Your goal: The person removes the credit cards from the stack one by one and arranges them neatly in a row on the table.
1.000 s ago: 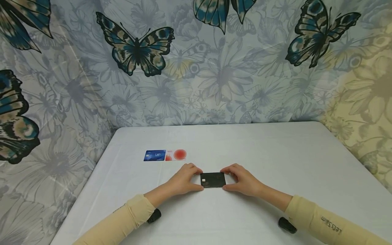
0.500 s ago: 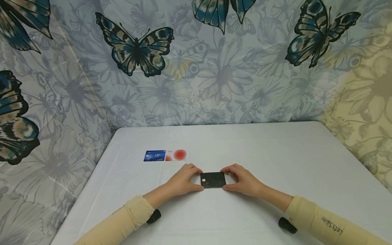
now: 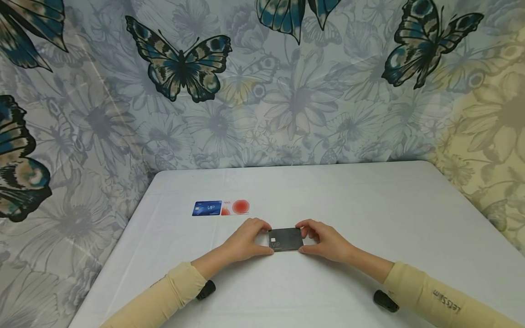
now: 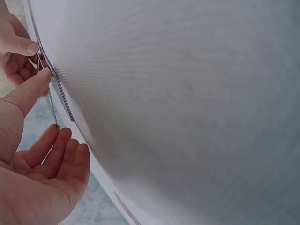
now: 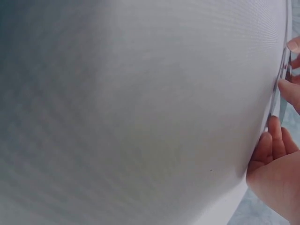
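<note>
A black card [image 3: 285, 240] printed "VIP" lies between the two hands at the middle of the table. My left hand [image 3: 247, 240] pinches its left corners, thumb at the near edge and fingertips at the far edge. On the opposite side my right hand [image 3: 324, 241] grips the right corners the same way. From the side, in the left wrist view, the thin edge of the held card [image 4: 53, 111] stands apart from a dark flat edge [image 4: 63, 99] lying on the table. Fingers of both hands cover the corners.
A blue VIP card [image 3: 207, 208] and a white card with red circles [image 3: 240, 207] lie side by side behind the left hand. They rest on the white table [image 3: 348, 196], which meets a butterfly-patterned cloth [image 3: 299, 100] at the back.
The black card's far edge has risen slightly and its face looks lighter. The right fingers have shifted a little with it. The other cards have stayed in place.
</note>
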Action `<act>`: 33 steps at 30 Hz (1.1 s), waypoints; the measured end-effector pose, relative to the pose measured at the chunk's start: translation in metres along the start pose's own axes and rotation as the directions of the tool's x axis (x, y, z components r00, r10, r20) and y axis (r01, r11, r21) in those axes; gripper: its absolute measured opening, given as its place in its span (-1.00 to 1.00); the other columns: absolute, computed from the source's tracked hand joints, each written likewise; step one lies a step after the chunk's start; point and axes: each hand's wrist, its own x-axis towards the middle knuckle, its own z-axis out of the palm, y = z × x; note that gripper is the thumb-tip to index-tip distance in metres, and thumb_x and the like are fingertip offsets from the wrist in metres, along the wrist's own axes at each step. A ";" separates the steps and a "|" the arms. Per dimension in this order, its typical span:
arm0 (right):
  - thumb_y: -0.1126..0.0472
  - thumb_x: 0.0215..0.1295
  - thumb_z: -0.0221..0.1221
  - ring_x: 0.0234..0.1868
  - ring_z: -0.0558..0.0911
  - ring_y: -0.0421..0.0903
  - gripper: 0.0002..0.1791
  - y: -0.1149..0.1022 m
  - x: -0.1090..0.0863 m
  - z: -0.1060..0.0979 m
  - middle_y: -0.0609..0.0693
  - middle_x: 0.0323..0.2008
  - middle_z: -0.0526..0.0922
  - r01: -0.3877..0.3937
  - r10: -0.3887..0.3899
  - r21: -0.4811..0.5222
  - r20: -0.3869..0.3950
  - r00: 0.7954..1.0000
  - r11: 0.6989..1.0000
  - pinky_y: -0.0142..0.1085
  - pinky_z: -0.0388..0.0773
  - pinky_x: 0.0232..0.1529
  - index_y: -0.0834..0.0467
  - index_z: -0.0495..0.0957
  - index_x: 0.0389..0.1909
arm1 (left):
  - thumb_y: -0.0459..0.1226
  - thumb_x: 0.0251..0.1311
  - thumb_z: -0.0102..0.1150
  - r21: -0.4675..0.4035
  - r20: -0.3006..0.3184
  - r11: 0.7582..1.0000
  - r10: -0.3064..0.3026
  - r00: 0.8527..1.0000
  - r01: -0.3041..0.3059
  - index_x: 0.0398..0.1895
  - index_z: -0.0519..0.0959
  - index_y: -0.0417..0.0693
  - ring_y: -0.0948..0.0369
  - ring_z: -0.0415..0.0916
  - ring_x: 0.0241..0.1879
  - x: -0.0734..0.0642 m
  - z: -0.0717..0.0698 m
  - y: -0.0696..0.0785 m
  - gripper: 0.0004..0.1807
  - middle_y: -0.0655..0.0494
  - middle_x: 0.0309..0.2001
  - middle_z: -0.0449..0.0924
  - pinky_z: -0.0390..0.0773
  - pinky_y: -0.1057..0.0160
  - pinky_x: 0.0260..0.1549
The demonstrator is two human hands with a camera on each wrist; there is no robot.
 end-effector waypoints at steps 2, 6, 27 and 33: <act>0.24 0.08 0.43 -0.29 0.42 -0.04 -0.45 -0.002 0.000 0.000 -0.02 -0.29 0.51 0.002 -0.002 0.006 -0.001 1.000 1.000 -0.34 0.36 -0.28 0.21 0.48 0.10 | -0.14 -0.05 0.52 -0.005 -0.006 1.000 0.002 1.000 -0.002 0.03 0.54 -0.10 0.15 0.40 -0.03 0.000 0.000 0.000 -0.44 0.09 -0.09 0.54 0.42 0.14 0.04; 0.24 0.08 0.43 -0.29 0.43 -0.02 -0.43 -0.004 -0.001 -0.001 -0.02 -0.28 0.51 -0.004 0.005 0.024 -0.002 1.000 1.000 -0.32 0.36 -0.28 0.21 0.46 0.12 | -0.15 -0.05 0.52 -0.014 -0.010 1.000 -0.001 1.000 0.001 0.03 0.54 -0.10 0.14 0.41 -0.03 0.000 -0.001 0.001 -0.44 0.09 -0.09 0.55 0.42 0.13 0.03; 0.36 0.03 0.42 -0.27 0.44 0.00 -0.40 -0.002 0.000 0.001 0.04 -0.27 0.50 0.034 -0.032 0.043 -0.034 0.999 0.999 -0.31 0.38 -0.32 0.19 0.42 0.12 | -0.25 -0.05 0.52 -0.090 -0.017 0.995 -0.049 0.999 0.047 0.03 0.47 -0.06 0.24 0.43 -0.16 0.000 0.000 0.001 -0.44 0.28 -0.30 0.50 0.46 0.16 -0.02; 0.36 0.02 0.43 -0.29 0.45 0.00 -0.38 -0.004 0.001 0.002 0.03 -0.28 0.50 0.042 -0.041 0.021 -0.054 0.998 0.999 -0.32 0.40 -0.33 0.18 0.42 0.13 | -0.29 -0.03 0.50 -0.103 -0.037 0.994 -0.033 0.999 0.029 0.03 0.46 -0.06 0.22 0.45 -0.21 0.001 0.000 0.000 -0.46 0.25 -0.32 0.53 0.47 0.17 -0.07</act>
